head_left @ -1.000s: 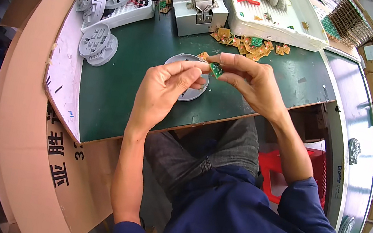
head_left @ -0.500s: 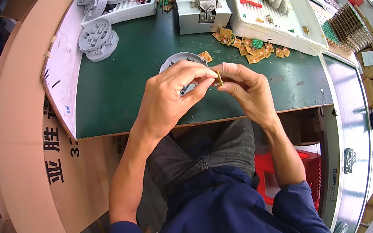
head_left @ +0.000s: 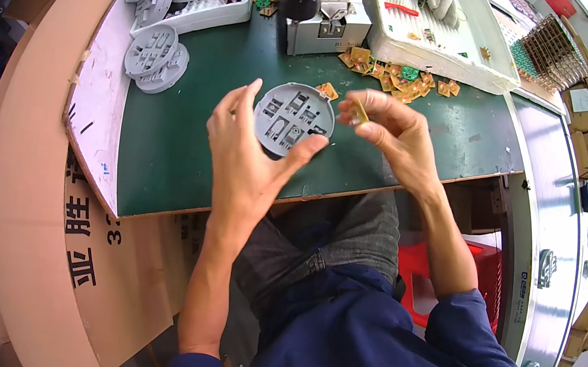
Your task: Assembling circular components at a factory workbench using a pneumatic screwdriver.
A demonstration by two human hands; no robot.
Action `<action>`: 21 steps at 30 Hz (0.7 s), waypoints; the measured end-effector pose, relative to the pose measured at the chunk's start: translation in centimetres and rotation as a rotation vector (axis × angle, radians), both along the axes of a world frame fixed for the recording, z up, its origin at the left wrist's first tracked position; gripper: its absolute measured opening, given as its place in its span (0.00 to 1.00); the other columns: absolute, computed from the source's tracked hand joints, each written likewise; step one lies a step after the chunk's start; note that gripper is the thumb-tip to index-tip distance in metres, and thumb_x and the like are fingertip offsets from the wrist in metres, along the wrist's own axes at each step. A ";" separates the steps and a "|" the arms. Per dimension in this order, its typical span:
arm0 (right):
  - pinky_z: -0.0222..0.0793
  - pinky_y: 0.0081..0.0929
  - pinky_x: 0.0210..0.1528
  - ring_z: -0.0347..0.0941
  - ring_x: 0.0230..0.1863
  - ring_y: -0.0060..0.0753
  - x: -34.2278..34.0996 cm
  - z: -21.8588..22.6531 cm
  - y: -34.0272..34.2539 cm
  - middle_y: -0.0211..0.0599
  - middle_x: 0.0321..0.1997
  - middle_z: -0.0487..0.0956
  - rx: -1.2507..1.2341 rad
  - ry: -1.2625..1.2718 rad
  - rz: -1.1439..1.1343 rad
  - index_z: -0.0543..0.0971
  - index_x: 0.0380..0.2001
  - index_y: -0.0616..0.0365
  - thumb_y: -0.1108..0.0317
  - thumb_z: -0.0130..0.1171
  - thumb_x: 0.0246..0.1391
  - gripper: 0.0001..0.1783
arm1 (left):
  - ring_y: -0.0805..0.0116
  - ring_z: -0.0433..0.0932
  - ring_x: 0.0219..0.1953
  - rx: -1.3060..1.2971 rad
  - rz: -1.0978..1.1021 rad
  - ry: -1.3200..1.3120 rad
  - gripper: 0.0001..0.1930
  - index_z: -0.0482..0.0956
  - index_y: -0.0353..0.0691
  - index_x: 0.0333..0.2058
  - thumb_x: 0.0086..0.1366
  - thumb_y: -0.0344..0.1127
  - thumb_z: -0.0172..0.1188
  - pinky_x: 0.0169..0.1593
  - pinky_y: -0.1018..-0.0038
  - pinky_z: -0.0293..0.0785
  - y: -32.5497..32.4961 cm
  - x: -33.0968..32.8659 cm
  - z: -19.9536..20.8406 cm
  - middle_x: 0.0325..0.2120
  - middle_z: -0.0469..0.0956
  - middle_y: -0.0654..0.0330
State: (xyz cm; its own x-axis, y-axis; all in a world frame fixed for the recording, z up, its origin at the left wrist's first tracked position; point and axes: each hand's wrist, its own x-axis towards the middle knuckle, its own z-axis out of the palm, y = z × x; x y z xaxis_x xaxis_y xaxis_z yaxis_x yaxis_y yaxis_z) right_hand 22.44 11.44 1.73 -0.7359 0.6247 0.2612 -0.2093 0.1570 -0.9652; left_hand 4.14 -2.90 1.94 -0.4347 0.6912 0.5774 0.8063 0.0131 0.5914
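Left hand (head_left: pixel 252 144) spread wide at disc (head_left: pixel 288 114), contact unclear; right hand (head_left: pixel 400 137) pinching board (head_left: pixel 359 112).
Board: small, tan, tilted, held up just right of disc. Disc: round, grey, on green table (head_left: pixel 178 156), roughly rectangular slots across its face.

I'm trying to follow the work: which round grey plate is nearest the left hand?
The plate in front of the left hand, lying apart; the other plates are piled further left.

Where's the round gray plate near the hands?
In the head view, the round gray plate is slightly left of centre, by the left hand, with an orange board at its upper right edge.
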 end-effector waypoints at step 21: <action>0.75 0.44 0.53 0.79 0.50 0.54 -7.3 1.6 2.6 0.46 0.46 0.82 1.014 -0.465 0.048 0.81 0.50 0.62 0.72 0.66 0.55 0.18 | 0.47 0.62 0.70 -0.263 -0.415 -0.205 0.60 0.51 0.35 0.74 0.49 0.41 0.81 0.72 0.56 0.60 0.4 -3.5 -1.7 0.67 0.63 0.45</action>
